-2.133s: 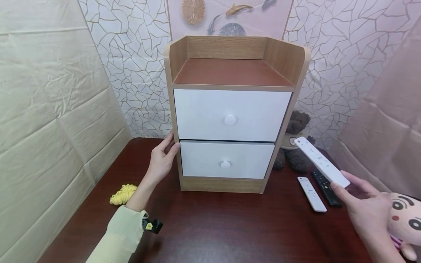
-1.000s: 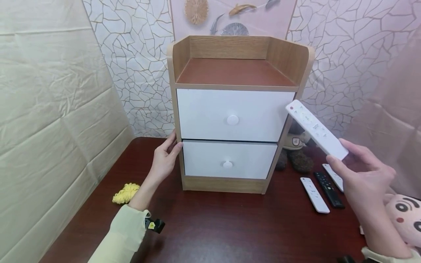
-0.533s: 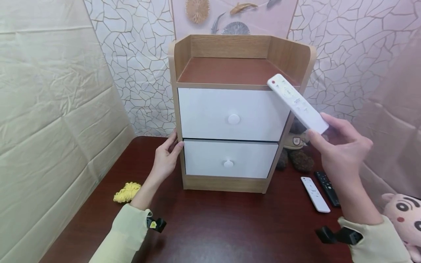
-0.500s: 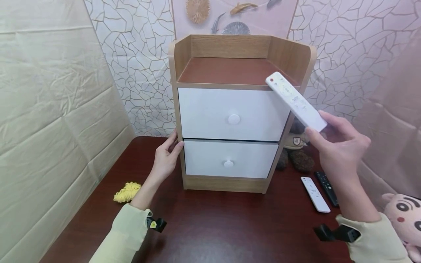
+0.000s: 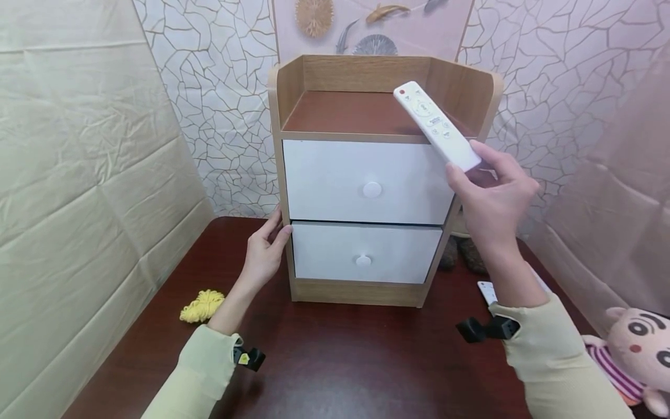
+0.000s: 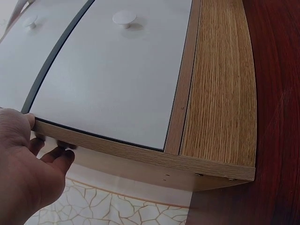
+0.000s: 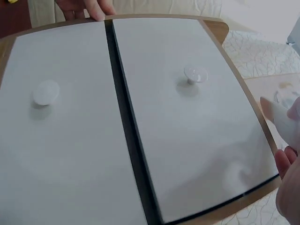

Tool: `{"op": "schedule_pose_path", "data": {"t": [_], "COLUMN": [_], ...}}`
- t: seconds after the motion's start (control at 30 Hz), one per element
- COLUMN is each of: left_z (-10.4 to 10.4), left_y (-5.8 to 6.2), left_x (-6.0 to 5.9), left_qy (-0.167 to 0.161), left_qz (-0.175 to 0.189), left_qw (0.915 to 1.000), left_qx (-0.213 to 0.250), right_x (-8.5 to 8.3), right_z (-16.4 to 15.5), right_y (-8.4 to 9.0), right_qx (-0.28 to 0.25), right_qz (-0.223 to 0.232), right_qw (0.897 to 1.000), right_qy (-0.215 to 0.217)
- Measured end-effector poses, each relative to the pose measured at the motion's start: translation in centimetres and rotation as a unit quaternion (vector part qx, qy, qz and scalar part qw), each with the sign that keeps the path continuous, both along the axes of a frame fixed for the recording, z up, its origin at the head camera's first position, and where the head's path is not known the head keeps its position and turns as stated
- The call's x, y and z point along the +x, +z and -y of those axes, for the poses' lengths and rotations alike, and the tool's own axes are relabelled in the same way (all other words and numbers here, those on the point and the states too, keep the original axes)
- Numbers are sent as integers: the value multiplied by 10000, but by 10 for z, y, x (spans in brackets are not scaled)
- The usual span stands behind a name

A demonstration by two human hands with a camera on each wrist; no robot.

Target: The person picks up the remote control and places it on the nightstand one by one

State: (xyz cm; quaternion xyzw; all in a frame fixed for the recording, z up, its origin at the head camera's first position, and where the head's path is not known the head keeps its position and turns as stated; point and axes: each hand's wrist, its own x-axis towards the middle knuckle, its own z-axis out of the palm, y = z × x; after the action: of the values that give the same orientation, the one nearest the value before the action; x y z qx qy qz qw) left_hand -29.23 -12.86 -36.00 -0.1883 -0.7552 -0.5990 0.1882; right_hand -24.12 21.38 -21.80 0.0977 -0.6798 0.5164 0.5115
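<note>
White plastic, a remote control [image 5: 436, 126] is pinched at its lower end between the thumb and fingers of the right hand [image 5: 492, 201] and held tilted, its red-button end raised over the right side of the cabinet [image 5: 366, 174] top shelf. The left hand [image 5: 262, 256] is laid against the cabinet's left side at the gap between the two white drawers, fingers nearly straight, nothing gripped. Both drawers are closed, each with a round white knob [image 5: 372, 189]. On the dark red table [image 5: 340, 361] a yellow yarn bundle [image 5: 201, 306] is seen near the left sleeve. Another white remote [image 5: 487, 289] lies partly hidden behind the right wrist, and a plush doll [image 5: 635, 349] sits at the far right.
</note>
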Motion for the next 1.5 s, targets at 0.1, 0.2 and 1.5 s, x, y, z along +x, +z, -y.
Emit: {"op": "schedule_pose_path", "data": {"t": [0.1, 0.2, 1.5], "left_z": [1, 2, -1], "left_y": [-1, -1, 1], "left_x": [0, 0, 0], "left_qy": [41, 76, -46], "left_qz": [-13, -20, 95], "left_qw": [10000, 9999, 9999], "left_qx": [45, 78, 121], "right_x": [-4, -7, -47], "right_z": [10, 21, 111], "right_y": [8, 15, 58], "right_qx": [73, 169, 1158], "right_qz": [-91, -131, 622], "right_qw": [9999, 9998, 9873], "right_qy": [-18, 59, -897]}}
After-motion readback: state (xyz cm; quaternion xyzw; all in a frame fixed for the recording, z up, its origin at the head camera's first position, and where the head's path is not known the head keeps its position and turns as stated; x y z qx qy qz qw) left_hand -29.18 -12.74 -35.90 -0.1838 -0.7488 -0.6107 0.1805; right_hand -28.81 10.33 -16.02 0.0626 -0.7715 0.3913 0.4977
